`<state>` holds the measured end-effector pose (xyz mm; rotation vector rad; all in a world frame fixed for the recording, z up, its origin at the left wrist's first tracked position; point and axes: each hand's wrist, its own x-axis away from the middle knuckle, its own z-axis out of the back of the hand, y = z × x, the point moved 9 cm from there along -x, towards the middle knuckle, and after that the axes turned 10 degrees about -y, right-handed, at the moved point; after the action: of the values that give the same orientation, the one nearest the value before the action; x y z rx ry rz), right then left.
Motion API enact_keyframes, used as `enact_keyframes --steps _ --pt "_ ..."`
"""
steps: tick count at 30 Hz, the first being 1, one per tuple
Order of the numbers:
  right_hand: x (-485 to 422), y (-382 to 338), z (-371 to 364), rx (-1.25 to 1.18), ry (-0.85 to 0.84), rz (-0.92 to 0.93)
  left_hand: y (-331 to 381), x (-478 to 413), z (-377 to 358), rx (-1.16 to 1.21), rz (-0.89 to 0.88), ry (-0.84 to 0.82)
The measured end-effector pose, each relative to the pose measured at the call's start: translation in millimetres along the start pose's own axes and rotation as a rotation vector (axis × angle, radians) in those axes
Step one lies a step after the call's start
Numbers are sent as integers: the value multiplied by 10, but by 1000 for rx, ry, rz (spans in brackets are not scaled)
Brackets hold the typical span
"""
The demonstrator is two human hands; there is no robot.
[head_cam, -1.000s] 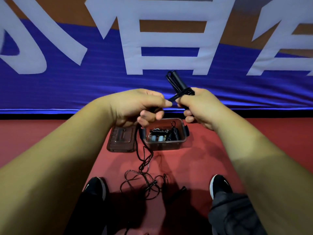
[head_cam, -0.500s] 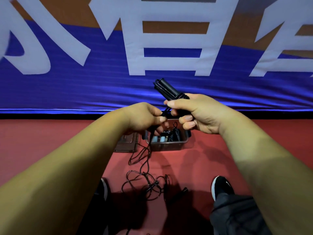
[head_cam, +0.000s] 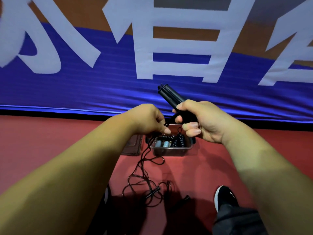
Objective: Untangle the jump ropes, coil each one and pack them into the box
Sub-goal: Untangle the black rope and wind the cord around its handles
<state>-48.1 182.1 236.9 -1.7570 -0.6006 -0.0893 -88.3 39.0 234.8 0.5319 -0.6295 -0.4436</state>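
My right hand (head_cam: pixel 201 121) grips a pair of black jump rope handles (head_cam: pixel 170 95) that stick up and to the left, with cord wound round them. My left hand (head_cam: pixel 149 121) pinches the thin black cord just left of the handles. From it the loose cord (head_cam: pixel 144 167) hangs down to a tangled heap (head_cam: pixel 149 190) on the red floor, beside a loose black handle (head_cam: pixel 183 199). Below my hands stands the open clear box (head_cam: pixel 171 147), holding coiled black ropes and pale handles.
The box's dark lid (head_cam: pixel 133 146) lies flat left of the box. A blue, brown and white banner (head_cam: pixel 152 56) covers the wall behind. My black shoe (head_cam: pixel 224 195) sits at the lower right, another shoe partly hidden at the lower left.
Both hands have dropped lower, toward the box. The left hand slid from the handles down along the cord, and the handle bundle tilted further left.
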Motion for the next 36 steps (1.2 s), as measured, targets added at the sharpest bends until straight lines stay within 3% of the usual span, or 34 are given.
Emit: enact_keyframes --steps 3,7,10,15,21,24,28,36 --pt "53 -48 -81 -42 -84 29 24 9 117 -101 5 108" --pt "110 -18 -192 -33 -265 19 85 51 273 184 -99 183" --pt "168 114 -286 -6 -406 -79 110 113 449 181 -177 235" --pt "312 289 -471 130 -561 -267 177 199 496 415 -275 72" --pt "291 334 -371 271 -474 -273 231 194 450 -5 -199 34" --pt "274 342 -371 263 -451 -249 141 182 315 -21 -186 -51" --pt "272 190 -408 85 -495 -135 -34 173 114 219 -175 -215" --pt "272 -280 -378 -181 -428 188 -80 163 -374 411 -231 -586"
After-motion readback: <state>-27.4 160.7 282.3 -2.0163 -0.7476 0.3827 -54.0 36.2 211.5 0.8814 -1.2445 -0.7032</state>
